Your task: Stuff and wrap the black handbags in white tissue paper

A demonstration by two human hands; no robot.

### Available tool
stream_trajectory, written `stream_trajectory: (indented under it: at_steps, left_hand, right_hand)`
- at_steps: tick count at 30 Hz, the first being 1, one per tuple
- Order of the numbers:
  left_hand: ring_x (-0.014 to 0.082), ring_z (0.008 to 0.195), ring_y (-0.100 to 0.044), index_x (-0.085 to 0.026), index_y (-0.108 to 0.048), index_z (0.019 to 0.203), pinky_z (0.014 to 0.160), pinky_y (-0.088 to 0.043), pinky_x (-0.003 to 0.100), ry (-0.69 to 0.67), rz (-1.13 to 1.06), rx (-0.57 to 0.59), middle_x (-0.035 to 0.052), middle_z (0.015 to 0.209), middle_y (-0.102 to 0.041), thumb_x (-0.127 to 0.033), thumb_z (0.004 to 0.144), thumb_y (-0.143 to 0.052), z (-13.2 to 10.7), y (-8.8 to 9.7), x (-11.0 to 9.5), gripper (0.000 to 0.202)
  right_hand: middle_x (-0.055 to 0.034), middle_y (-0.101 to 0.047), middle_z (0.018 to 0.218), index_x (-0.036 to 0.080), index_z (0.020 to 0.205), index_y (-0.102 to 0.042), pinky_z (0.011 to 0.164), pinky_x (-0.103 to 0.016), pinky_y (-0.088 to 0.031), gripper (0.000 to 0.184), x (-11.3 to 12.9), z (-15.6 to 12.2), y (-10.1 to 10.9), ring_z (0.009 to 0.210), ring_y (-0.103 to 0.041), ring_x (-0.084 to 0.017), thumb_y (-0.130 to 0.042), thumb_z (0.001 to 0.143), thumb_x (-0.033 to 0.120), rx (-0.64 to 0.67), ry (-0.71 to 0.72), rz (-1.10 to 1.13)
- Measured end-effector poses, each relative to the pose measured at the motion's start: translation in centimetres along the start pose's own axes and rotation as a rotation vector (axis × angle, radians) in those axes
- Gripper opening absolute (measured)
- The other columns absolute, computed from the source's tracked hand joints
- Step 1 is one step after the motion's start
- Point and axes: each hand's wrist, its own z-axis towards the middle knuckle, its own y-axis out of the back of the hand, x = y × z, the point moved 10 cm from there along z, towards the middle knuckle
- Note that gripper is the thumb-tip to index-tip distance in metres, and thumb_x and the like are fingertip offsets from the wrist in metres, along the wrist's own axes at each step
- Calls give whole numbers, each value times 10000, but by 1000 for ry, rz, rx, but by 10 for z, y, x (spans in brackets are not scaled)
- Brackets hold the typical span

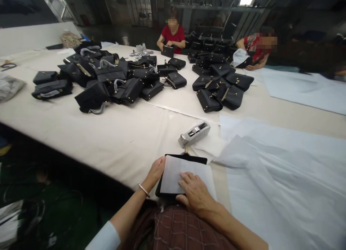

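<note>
Left hand (155, 172): grasps flat black leather bag (194, 158)
Right hand (196, 194): fingers flat, released, on thin white paper (175, 174)
Beyond: grey tape dispenser (194, 134)

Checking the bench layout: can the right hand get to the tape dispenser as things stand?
Probably yes: the tape dispenser lies just beyond the black bag under the right hand, with nothing standing between.

No text, label, brand or number can be read anywhere. The white paper sheet (173, 175) lying on the flat black leather bag (189, 158) shows a plain face. Any marking on the grey tape dispenser (194, 133) or on the piled black handbags (108, 82) is too small and blurred to tell.
</note>
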Motion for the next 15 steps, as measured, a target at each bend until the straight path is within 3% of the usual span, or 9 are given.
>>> stream_trajectory:
  at_steps: [2,4,7,10,13,15]
  left_hand:
    - [160,628,-573,-162,-565,905,533,-463,273,95,-83,128,0,704,-591,-720,900,-295,-11,-11,7,620]
    - [163,628,-572,-172,-569,916,530,-444,260,136,-88,199,-10,701,-598,-723,799,-488,-18,-26,8,569]
    - [167,654,-568,-182,-594,888,568,-432,257,85,45,107,-9,698,-610,-614,714,-658,-18,-28,0,471]
    - [183,700,-602,-174,-585,952,606,-472,280,121,-105,135,25,768,-647,-723,774,-532,-20,-27,0,580]
    - [220,853,-643,-155,-570,1112,726,-527,332,103,-384,237,89,969,-693,-785,800,-462,-28,-23,-9,711]
    - [248,957,-647,-144,-558,1203,824,-529,357,61,-494,292,121,1091,-694,-728,771,-593,-33,-20,-16,727]
  right_hand:
    - [-132,-594,1368,217,1142,-672,956,-564,-480,378,-6,-8,5,1205,-545,-369,-738,779,296,-2,2,84]
    - [-92,-620,1337,260,1162,-668,988,-523,-473,336,-14,-13,10,1200,-553,-316,-676,827,261,-48,3,230]
    - [-74,-696,1191,264,1110,-697,981,-430,-507,239,-40,-18,17,1107,-618,-239,-577,906,293,-196,-87,528]
    - [-82,-717,1138,248,1076,-720,975,-406,-526,279,-62,-24,13,1088,-644,-226,-505,957,382,-259,-202,673]
    - [-93,-698,1184,243,1113,-711,995,-427,-519,301,-51,-27,13,1126,-621,-233,-490,969,387,-254,-149,612]
    - [-106,-678,1220,237,1172,-685,1006,-451,-514,296,-39,-29,16,1138,-606,-242,-506,962,343,-286,-115,531]
